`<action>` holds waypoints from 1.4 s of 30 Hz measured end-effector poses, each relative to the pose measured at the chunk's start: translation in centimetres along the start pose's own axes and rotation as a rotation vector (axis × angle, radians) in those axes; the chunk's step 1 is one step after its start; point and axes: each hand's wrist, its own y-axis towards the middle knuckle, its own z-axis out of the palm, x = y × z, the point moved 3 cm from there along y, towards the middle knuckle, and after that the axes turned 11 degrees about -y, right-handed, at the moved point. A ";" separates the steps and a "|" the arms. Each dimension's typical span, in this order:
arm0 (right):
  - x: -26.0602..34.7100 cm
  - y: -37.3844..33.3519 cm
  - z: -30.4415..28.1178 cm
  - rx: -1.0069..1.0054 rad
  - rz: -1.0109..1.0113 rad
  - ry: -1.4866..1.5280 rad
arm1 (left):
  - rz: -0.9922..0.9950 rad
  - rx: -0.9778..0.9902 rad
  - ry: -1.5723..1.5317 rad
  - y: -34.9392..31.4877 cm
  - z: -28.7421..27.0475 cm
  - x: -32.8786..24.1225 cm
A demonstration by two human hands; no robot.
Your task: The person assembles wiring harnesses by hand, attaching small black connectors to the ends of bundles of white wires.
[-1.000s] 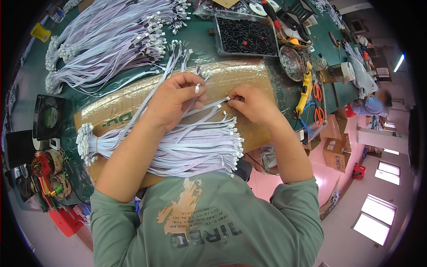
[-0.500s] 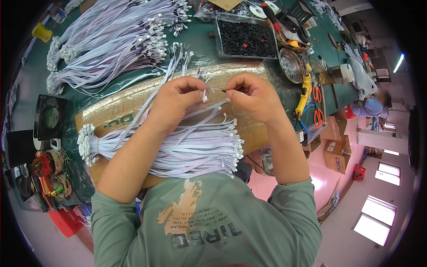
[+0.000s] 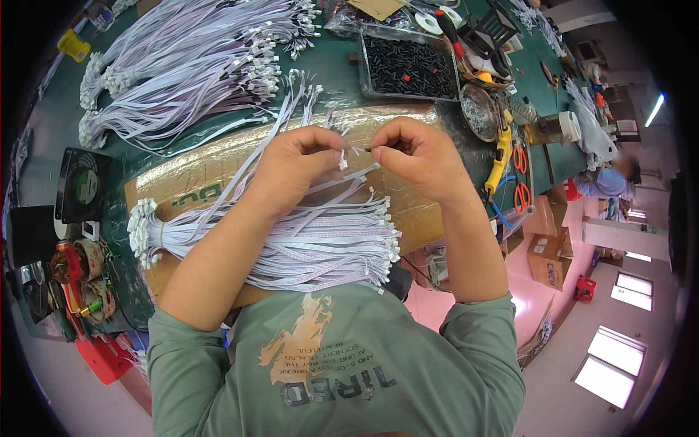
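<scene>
My left hand [image 3: 298, 164] pinches the end of a white flat ribbon cable near a small white connector [image 3: 344, 161]. Thin loose wire ends [image 3: 357, 151] stick out from its fingertips toward the right. Facing it, my right hand [image 3: 421, 159] holds a short black tube [image 3: 368, 150] between thumb and forefinger. The wire tips are close to the tube; whether they have entered it I cannot tell. Below both hands, a tied bundle of white ribbon cables [image 3: 320, 247] lies across a cardboard sheet [image 3: 419, 211], its connectors fanned out at the right.
A clear plastic box [image 3: 362, 86] of short black tubes stands beyond my hands. More cable bundles [image 3: 182, 87] lie far left. At right are a yellow-handled tool [image 3: 498, 156], orange-handled scissors [image 3: 521, 197] and a round metal dish [image 3: 477, 109]. A black fan [image 3: 81, 186] stands left.
My left hand has shifted slightly right, and the gap between the wire tips and the black tube has narrowed. Both hands keep their pinch. The whole view has moved a little.
</scene>
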 end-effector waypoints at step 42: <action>2.1 -0.6 3.2 -0.269 -0.222 -0.146 | 0.078 -0.112 -0.227 0.5 -0.6 -0.2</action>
